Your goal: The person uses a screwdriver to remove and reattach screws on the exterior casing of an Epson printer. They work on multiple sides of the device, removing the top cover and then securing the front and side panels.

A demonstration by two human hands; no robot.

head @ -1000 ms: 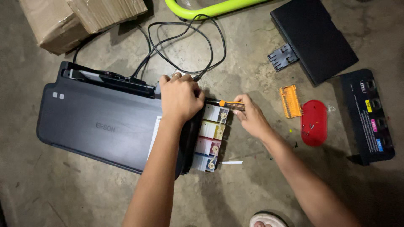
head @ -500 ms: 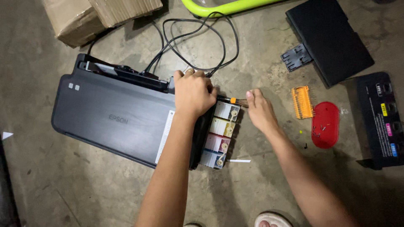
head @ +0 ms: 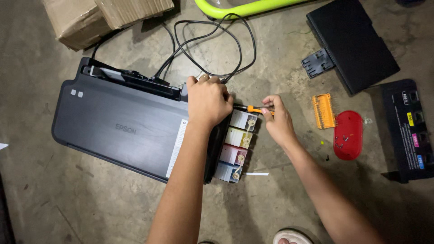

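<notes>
A dark grey printer [head: 122, 126] lies on the concrete floor. A row of ink tanks [head: 236, 147] with coloured inks sits against its right side. My left hand [head: 207, 100] presses down on the printer's top right corner, fingers curled over the edge. My right hand [head: 276, 118] is shut on an orange-handled screwdriver [head: 254, 109]. The tool lies horizontal, with its tip pointing left toward the printer's corner just above the top tank. The tip itself is hidden behind my left hand.
A black cable [head: 212, 40] loops behind the printer. Cardboard boxes [head: 104, 18] sit at top left, a lime green tube [head: 244, 8] at top. To the right lie a black tray panel [head: 357, 43], an orange bit holder [head: 323, 110], a red lid [head: 348, 134] and a black tank cover [head: 409, 131].
The view has shifted so the printer sits further right and lower in frame. My right hand has slid back along the screwdriver, and more of the orange handle shows.
</notes>
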